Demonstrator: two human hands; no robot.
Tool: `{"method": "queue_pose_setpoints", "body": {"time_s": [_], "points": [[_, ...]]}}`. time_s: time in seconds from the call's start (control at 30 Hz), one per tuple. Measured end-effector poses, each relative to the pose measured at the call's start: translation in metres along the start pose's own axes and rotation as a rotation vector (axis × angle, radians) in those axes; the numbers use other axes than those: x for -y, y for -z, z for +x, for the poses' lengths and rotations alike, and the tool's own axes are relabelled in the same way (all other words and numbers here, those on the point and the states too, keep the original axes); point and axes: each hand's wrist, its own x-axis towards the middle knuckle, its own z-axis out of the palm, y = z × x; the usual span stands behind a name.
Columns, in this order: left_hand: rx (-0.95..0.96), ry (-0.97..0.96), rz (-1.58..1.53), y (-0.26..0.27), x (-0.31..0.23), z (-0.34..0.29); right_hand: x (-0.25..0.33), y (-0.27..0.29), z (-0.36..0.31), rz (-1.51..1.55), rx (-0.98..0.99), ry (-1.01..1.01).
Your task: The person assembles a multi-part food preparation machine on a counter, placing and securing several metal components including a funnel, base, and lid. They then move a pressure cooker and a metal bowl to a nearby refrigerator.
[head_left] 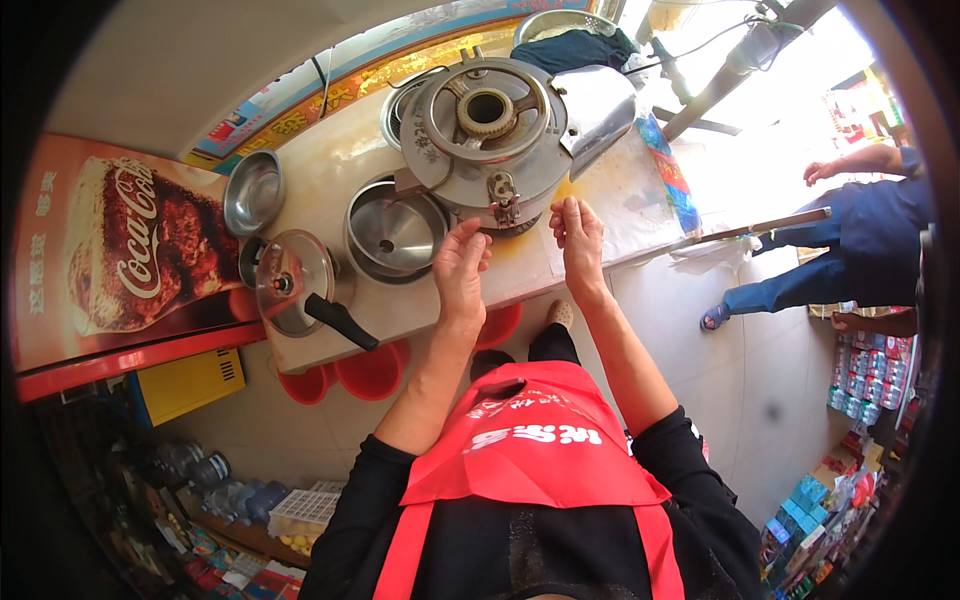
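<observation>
My left hand (pixel 462 263) is raised at the near side of a round metal machine (pixel 485 150), its fingers curled in toward the palm. To its right, my right hand (pixel 580 238) is closed, thumb against the bent fingers. Both hands are beside the machine's front latch (pixel 503 196), apart from each other. Whatever may be in the fingers is too small or hidden to make out. The machine has a ring-shaped lid with a hub and a sheet-metal chute (pixel 600 110) on its right. A steel bowl with a holed disc (pixel 398 235) stands left of my left hand.
A pressure cooker (pixel 296 285) with a black handle stands near the counter's (pixel 310 350) left front edge, with a steel bowl (pixel 254 192) behind it. Red buckets (pixel 372 372) are under the counter. A person in blue (pixel 870 230) stands at the right, near stocked shelves (pixel 870 375).
</observation>
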Motion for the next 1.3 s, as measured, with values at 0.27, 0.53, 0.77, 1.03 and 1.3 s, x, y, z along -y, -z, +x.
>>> {"method": "queue_pose_setpoints", "body": {"time_s": [0.27, 0.53, 0.77, 1.03, 1.3], "points": [[-0.108, -0.006, 0.025, 0.012, 0.018, 0.025, -0.052, 0.021, 0.047, 0.36, -0.28, -0.375], [-0.018, -0.031, -0.014, 0.008, -0.024, 0.057, 0.035, 0.06, 0.165, 0.269, -0.239, -0.091], [0.021, -0.014, -0.01, 0.007, -0.023, 0.06, 0.018, 0.05, 0.199, 0.095, -0.349, 0.075], [0.007, -0.04, 0.008, 0.003, -0.023, 0.058, 0.004, 0.054, 0.214, 0.179, -0.323, 0.113], [0.082, -0.267, 0.15, 0.005, -0.007, 0.043, 0.003, 0.055, 0.215, 0.115, -0.347, 0.087]]}}
